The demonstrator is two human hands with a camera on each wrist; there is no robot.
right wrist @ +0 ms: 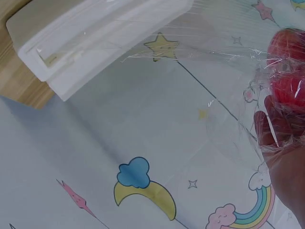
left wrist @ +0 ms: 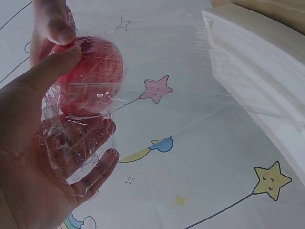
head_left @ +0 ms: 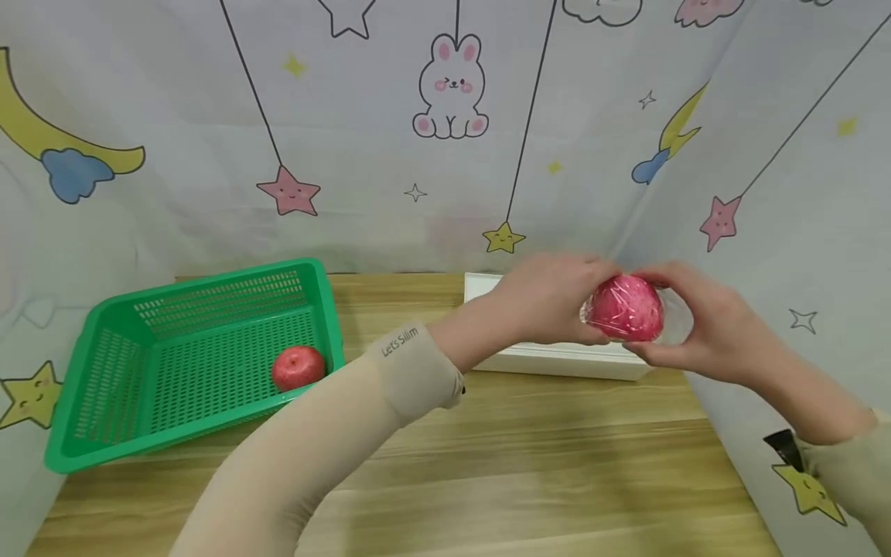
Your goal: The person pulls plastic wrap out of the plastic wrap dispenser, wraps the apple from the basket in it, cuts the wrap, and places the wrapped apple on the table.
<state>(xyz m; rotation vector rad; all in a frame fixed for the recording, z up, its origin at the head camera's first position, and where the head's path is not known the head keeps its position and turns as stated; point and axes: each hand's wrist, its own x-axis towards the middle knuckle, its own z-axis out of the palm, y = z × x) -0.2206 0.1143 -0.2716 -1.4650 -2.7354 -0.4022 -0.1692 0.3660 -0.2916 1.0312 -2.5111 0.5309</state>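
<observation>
A red apple partly wrapped in clear cling film is up in the air between both hands. My left hand holds it from the left, thumb and fingers curved round its side. From the right, my right hand grips it through loose film with thumb and fingers spread apart. A sheet of film stretches from the apple to the long white cling film dispenser, which stands behind the hands on the table. In the left wrist view the film crumples over the fingers beneath the apple.
A green perforated basket stands at the left of the wooden table, with another red apple in its near right corner. A white patterned curtain hangs behind and at both sides.
</observation>
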